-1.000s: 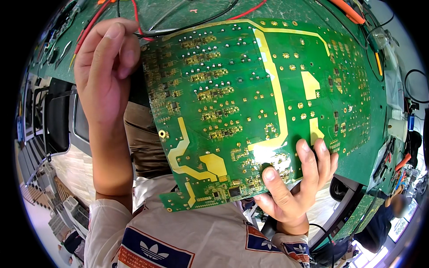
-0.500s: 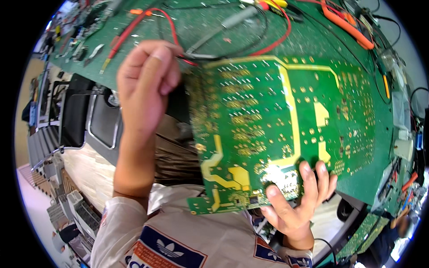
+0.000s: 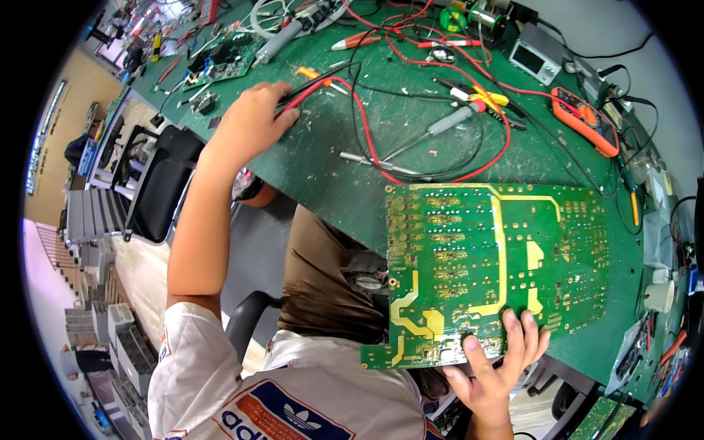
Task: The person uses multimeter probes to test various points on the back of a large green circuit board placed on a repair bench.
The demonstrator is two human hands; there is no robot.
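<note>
A large green circuit board (image 3: 469, 257) with gold traces lies at the right, its near left part jutting past the table's edge. My right hand (image 3: 499, 363) grips its near edge, fingertips resting on the upper face and thumb at the rim. Farther off to the left, my left hand (image 3: 253, 121) is closed around a red test probe (image 3: 297, 103) and a black test probe (image 3: 304, 86) lying close together. The palm hides their tips. Their red and black leads loop across the green mat beside a grey-handled tool (image 3: 455, 119).
An orange multimeter (image 3: 585, 121) lies at the far right, near a small grey instrument with a screen (image 3: 537, 53). Yellow-handled pliers (image 3: 490, 97) rest among the leads. Another populated board (image 3: 224, 60) sits at the far left. A black chair (image 3: 165, 172) stands left of the bench.
My left hand has moved from beside the board's far left corner out to the probes and closed on them. My right hand stays on the board. The view has tilted toward the far side.
</note>
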